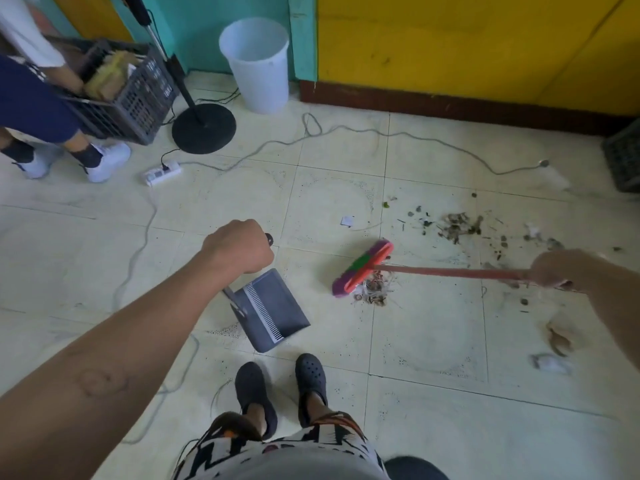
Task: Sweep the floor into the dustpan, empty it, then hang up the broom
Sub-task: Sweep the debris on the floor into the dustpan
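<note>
Gripping dustpan [273, 306]: left hand [239, 245]; gripping broom [363, 268]: right hand [557, 268] (debris [374, 294] nearby).

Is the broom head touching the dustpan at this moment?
Apart. The head view shows a strip of bare floor between the broom head and the nearest edge of the dustpan.

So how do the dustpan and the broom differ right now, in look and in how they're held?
The dustpan is grey, while the broom has a red handle and purple and green bristles. The left hand grips the dustpan's handle top; the right hand grips the broom's slanting handle. The dustpan looks empty; a small debris pile lies against the broom's head. Both are held, one per hand.
</note>
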Action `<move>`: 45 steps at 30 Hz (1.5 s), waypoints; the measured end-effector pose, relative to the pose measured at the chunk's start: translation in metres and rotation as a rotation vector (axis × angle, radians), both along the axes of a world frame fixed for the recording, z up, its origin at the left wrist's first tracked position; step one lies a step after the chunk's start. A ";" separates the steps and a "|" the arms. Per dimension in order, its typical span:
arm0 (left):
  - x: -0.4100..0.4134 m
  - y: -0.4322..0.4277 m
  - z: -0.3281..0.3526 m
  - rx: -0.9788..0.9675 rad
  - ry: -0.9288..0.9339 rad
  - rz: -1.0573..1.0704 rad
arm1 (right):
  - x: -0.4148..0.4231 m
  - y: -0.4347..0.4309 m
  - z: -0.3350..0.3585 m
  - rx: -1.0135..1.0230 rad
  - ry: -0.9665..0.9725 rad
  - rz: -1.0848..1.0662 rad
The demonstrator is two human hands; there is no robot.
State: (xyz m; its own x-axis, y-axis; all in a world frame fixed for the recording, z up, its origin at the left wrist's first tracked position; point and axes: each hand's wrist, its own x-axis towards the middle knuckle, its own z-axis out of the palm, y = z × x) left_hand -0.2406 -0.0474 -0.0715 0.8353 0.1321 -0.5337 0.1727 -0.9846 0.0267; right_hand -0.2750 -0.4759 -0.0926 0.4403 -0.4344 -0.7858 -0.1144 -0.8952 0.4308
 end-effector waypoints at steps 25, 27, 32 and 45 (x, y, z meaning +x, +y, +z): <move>-0.003 0.065 0.009 -0.062 -0.178 0.023 | 0.035 0.189 -0.039 0.083 -0.426 0.152; -0.001 0.057 0.009 -0.063 -0.178 0.032 | 0.041 0.187 -0.046 0.091 -0.409 0.157; 0.012 0.025 0.009 -0.017 -0.201 0.104 | 0.066 0.157 -0.063 0.139 -0.407 0.175; 0.067 -0.120 -0.005 0.042 -0.038 0.185 | 0.147 0.007 -0.107 0.202 -0.326 0.219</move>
